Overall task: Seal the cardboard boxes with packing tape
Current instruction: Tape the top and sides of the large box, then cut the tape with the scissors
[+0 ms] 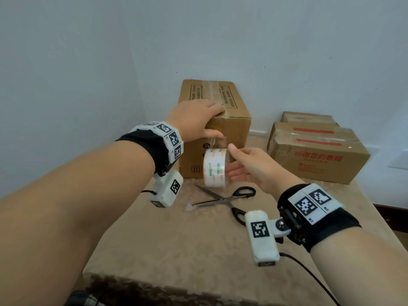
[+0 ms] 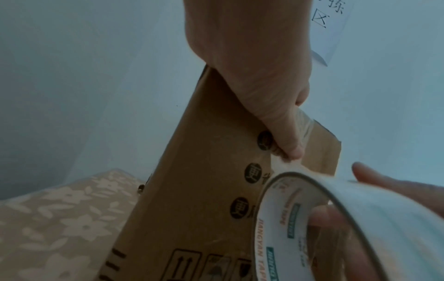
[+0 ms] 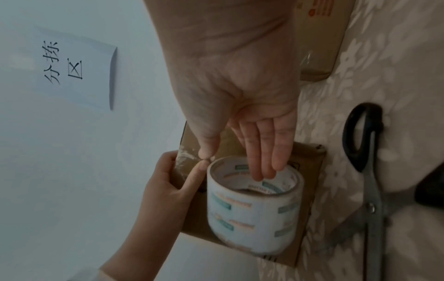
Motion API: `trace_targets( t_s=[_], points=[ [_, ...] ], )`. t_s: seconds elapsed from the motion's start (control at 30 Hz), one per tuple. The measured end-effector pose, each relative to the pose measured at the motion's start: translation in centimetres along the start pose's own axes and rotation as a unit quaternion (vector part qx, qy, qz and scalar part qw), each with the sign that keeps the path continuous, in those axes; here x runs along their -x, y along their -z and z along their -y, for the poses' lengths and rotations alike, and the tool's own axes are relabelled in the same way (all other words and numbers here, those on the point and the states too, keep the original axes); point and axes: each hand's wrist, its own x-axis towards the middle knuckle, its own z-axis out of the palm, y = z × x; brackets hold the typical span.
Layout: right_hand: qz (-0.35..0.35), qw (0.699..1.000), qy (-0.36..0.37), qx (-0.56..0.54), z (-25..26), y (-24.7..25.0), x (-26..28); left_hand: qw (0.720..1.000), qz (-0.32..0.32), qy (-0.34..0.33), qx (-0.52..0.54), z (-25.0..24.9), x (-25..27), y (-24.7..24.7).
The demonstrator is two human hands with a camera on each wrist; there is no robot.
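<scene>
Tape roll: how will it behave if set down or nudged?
Tape roll is round, so on its rim it would probably roll; flat on its side, likely stay. Hollow with a thin wall, so probably light. The pulled strip looks floppy.

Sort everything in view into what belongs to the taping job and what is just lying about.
In the job:
tall box, being taped
tape roll, in the right hand
left hand, thumb pressing tape onto the box
scissors, untouched, likely for the cut

Lying about:
two flat boxes at right, already taped
tape scrap by the scissors
paper sign on the wall
</scene>
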Motion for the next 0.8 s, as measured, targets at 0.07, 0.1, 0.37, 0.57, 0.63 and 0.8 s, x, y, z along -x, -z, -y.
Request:
trace_targets(
  t_s=[0.07, 0.1, 0.37, 0.57, 0.63, 0.8],
  points=[
    [-0.029, 0.999, 0.004, 0.026, -0.4, 0.8, 0.0, 1.0, 0.002, 0.0, -0.009, -0.1, -0.1, 0.0],
    [-0.037, 0.997, 0.011, 0.06, -0.6, 1.1, -0.1, 1.0, 0.002, 0.004, -0.012, -0.2, -0.1, 0.1],
    [0.078, 0.842, 0.032, 0.533, -4.6, 1.6, 0.3, 0.994, 0.012, 0.108, -0.034, -2.0, 1.3, 2.1],
    [0.051, 0.803, 0.091, 0.587, -5.1, 2.0, 1.3, 0.974, -0.053, 0.211, 0.06, -4.4, 5.6, 1.5],
    [0.102, 0.816, 0.07, 0.565, -4.9, 1.6, 1.6, 0.965, -0.044, 0.22, 0.134, -5.2, 6.9, 0.7],
    [0.14, 0.777, 0.04, 0.613, -4.6, 1.1, 2.2, 0.959, 0.027, 0.237, 0.155, -6.5, 8.3, -0.7]
  ],
)
